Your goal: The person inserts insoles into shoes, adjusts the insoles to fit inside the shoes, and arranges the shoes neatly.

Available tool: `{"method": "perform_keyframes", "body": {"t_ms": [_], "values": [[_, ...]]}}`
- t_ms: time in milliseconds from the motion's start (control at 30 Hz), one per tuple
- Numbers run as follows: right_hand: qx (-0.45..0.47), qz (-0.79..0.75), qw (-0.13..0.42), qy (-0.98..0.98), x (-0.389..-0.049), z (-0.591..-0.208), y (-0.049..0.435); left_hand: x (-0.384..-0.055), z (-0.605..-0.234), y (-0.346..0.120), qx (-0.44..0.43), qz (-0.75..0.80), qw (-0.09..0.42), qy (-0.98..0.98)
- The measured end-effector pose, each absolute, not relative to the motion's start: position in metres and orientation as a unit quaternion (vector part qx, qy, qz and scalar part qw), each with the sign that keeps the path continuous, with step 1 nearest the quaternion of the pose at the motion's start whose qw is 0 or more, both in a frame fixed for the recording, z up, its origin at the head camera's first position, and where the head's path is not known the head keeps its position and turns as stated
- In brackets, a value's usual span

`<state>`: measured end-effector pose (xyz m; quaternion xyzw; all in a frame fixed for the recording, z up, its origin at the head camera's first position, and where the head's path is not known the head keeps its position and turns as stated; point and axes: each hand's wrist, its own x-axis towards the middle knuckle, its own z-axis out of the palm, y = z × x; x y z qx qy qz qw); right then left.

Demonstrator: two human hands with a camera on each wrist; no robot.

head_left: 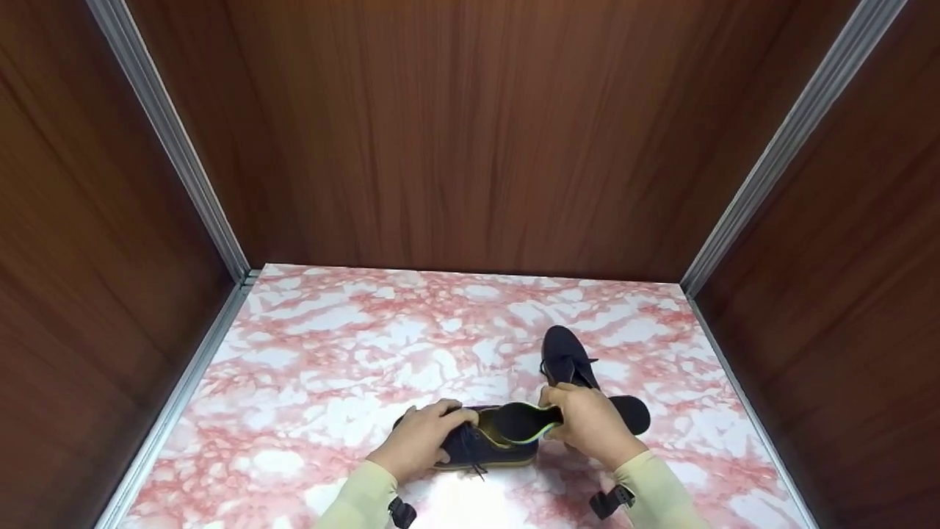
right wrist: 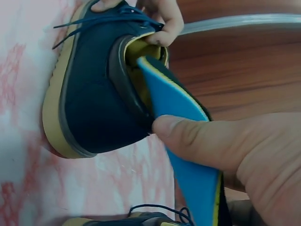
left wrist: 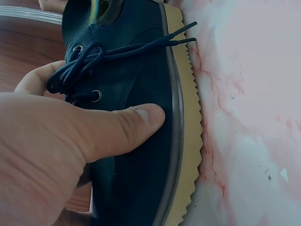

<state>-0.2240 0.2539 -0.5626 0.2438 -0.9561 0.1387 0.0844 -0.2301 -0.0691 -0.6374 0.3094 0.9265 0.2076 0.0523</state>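
Note:
A dark navy lace-up shoe (head_left: 499,452) with a tan, saw-edged sole stands on the table, toe to the left. My left hand (head_left: 426,438) grips its front part, the thumb (left wrist: 141,122) pressed on the side and fingers over by the laces (left wrist: 89,66). My right hand (head_left: 587,422) pinches an insole (right wrist: 181,117), black on top and blue beneath with a yellow-green edge. One end of the insole is at the shoe's opening (right wrist: 134,89). A dark rounded end (head_left: 630,415) shows past the right hand, in line with the insole.
A second dark lace-up shoe (head_left: 564,356) lies just beyond my right hand, toe pointing away. Brown wood-grain panels (head_left: 470,147) with metal corner strips (head_left: 176,139) enclose the red-and-white marbled table (head_left: 330,345) at the back and both sides.

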Motion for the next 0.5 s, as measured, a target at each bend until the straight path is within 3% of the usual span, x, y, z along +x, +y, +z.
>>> {"method": "perform_keyframes", "body": {"t_ms": [500], "values": [[0.275, -0.056, 0.142, -0.949, -0.215, -0.551, 0.224, -0.228, -0.636, -0.069, 0.318, 0.215, 0.037, 0.923]]}}
